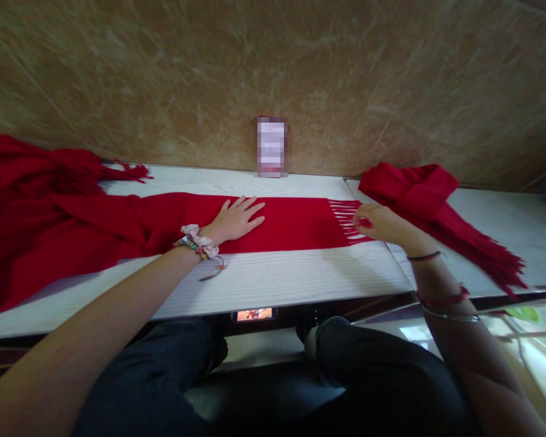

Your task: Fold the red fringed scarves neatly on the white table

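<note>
A long red scarf (295, 222) lies stretched flat along the white table (277, 279), its white-tipped fringe (343, 218) at the right end. My left hand (236, 218) rests flat on the scarf's middle, fingers spread, open. My right hand (377, 223) is at the fringed end with its fingers pinched on the scarf's edge. The scarf's left part bunches into a wide red heap (36, 224).
A second red scarf (432, 209), folded loosely with a fringe, lies on the right of the table. A small blurred card (272, 147) leans on the brown marbled wall. A phone (253, 314) sits under the table's front edge, above my dark-trousered knees.
</note>
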`<control>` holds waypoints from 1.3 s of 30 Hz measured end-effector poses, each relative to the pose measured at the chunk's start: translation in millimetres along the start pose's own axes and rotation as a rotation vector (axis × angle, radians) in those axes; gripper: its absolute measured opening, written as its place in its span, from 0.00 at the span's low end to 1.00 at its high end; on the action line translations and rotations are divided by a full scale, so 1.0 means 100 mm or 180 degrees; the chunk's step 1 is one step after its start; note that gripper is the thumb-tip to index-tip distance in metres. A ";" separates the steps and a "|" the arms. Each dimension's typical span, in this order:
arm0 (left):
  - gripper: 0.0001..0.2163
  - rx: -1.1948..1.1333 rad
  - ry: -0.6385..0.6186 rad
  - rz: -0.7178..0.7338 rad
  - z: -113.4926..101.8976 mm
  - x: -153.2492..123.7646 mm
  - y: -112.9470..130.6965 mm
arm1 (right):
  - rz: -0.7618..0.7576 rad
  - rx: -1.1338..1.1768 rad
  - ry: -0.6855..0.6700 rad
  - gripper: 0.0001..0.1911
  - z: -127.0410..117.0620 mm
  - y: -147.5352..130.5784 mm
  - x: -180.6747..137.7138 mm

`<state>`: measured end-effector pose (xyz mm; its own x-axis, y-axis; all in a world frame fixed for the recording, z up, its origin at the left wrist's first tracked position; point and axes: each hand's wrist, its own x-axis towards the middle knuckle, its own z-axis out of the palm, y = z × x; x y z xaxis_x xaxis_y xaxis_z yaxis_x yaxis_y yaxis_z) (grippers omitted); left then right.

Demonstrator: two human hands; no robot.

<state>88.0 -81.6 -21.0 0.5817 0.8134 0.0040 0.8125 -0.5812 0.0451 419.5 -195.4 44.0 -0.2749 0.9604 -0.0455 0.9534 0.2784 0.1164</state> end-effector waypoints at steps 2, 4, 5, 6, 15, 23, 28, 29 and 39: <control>0.26 0.0028 0.0004 0.0018 0.00 0.00 -0.01 | -0.0244 0.0102 -0.0053 0.11 0.05 -0.13 0.12; 0.26 0.0031 0.0020 0.0042 0.00 -0.01 -0.01 | -0.0164 0.0067 -0.0330 0.10 0.09 -0.15 0.17; 0.26 0.0028 0.0027 0.0050 0.00 -0.02 -0.01 | -0.0030 0.0000 -0.0447 0.10 0.11 -0.12 0.17; 0.26 0.0025 0.0033 0.0055 0.00 -0.02 -0.01 | 0.0128 -0.0081 -0.0528 0.11 0.11 -0.06 0.14; 0.25 0.0085 0.0256 0.0138 0.02 -0.02 -0.01 | 0.0603 -0.0013 0.0199 0.12 0.07 0.18 0.11; 0.24 0.0057 0.0280 0.0139 0.04 -0.03 -0.02 | 0.0086 0.0418 0.0391 0.09 0.33 -0.14 0.54; 0.24 -0.0015 0.0287 0.0073 0.02 -0.04 0.01 | 0.0735 0.0205 0.0323 0.09 0.37 0.13 0.38; 0.24 -0.0034 0.0281 0.0066 0.01 -0.04 0.01 | 0.0912 0.0145 0.0324 0.09 0.38 0.18 0.34; 0.24 -0.0160 0.0290 0.0179 0.03 -0.03 -0.02 | -0.0014 0.0740 0.1447 0.19 0.35 -0.21 0.69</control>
<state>84.5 -83.3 -24.6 0.6184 0.7797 0.0986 0.7744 -0.6259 0.0922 384.8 -135.0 3.8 -0.2561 0.8815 0.3968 0.9403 0.3223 -0.1091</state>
